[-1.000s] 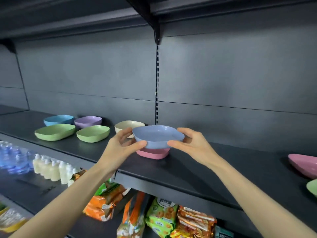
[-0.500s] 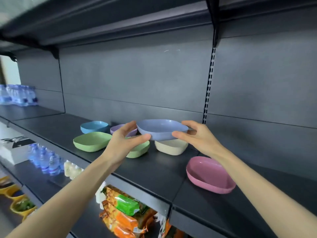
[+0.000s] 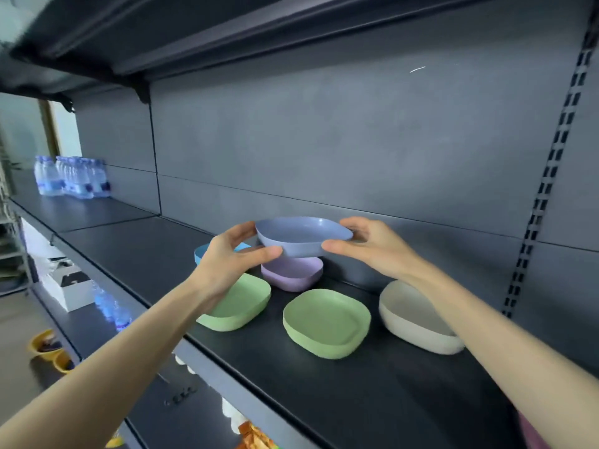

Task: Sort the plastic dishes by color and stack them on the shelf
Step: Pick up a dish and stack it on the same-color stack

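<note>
A dark shelf (image 3: 356,400) carried plastic dishes: a cream dish (image 3: 415,322) at the right, two green dishes (image 3: 325,322) side by side at the front, and a lilac dish (image 3: 291,273) behind them. Directly over the lilac dish was a periwinkle dish (image 3: 301,236), held level. Whether the two touched could not be told. The left hand (image 3: 233,257) and right hand (image 3: 372,246) each pinched an opposite rim between thumb and fingers. A light blue dish (image 3: 202,254) showed behind the left hand.

You are facing a dark grey back wall (image 3: 356,140) with a slotted rail (image 3: 547,176); water bottles (image 3: 71,176) are standing far left.
</note>
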